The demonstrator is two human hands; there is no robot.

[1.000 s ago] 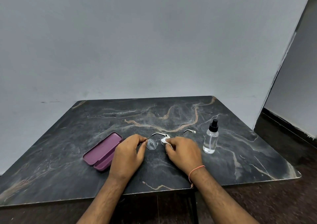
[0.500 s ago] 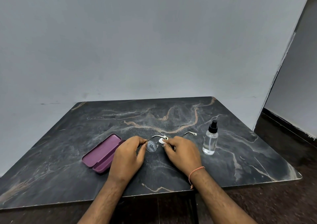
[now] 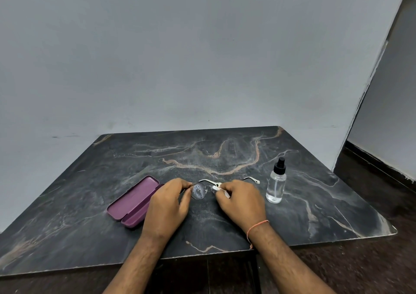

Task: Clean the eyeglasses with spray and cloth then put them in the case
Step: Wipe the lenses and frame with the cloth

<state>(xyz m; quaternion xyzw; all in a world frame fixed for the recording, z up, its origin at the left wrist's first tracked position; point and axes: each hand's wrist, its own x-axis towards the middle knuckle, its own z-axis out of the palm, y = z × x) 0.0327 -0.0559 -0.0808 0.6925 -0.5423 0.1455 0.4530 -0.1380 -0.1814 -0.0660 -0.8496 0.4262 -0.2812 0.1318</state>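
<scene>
My left hand (image 3: 167, 206) pinches the eyeglasses (image 3: 200, 190) by their left rim, just above the dark marble table (image 3: 315, 215); my right hand (image 3: 242, 201) pinches a white cloth (image 3: 215, 188) over the other lens, hiding it. Open purple case (image 3: 132, 200) left, spray bottle (image 3: 276, 184) right, grey wall (image 3: 202, 57) beyond.

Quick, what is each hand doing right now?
Left hand: closed, pinching the eyeglasses at the frame's left end.
Right hand: closed on a small white cloth, pressed against the glasses.
</scene>
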